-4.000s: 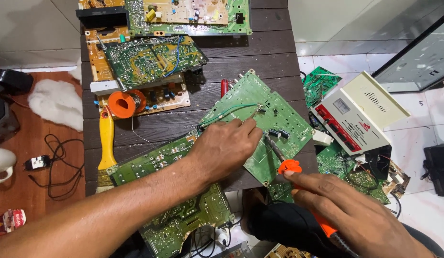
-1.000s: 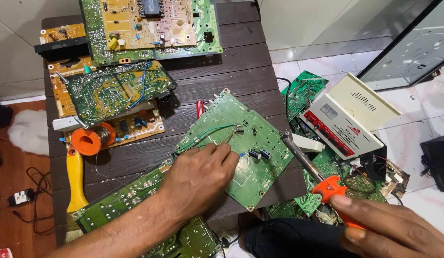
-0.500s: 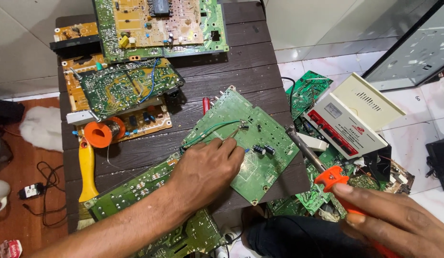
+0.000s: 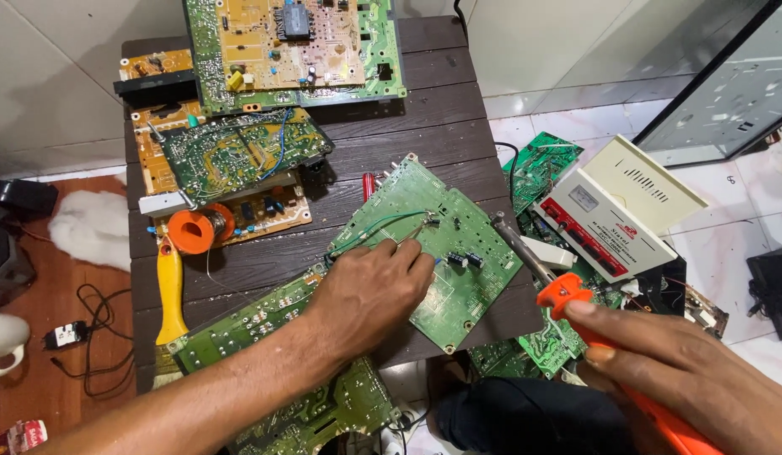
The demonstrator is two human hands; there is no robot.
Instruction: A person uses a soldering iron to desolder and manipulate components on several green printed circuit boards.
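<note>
A green circuit board (image 4: 445, 278) lies tilted on the dark wooden table (image 4: 424, 126). My left hand (image 4: 370, 291) rests on its left part, fingertips pinching a thin green wire (image 4: 378, 227) that runs across the board. My right hand (image 4: 669, 371) grips the orange handle of a soldering iron (image 4: 568, 291). The iron's metal tip (image 4: 513, 240) points up-left and sits just off the board's right edge, not touching it.
Several other circuit boards (image 4: 239, 156) cover the table's far and near left. An orange solder spool (image 4: 197, 229) and a yellow-handled brush (image 4: 169, 291) lie at the left. A cream box-shaped meter (image 4: 618, 206) sits on boards on the tiled floor at the right.
The soldering iron has been pulled back to the right, off the board it touched four seconds ago. My left hand stays on the board with the wire. The view has shifted slightly.
</note>
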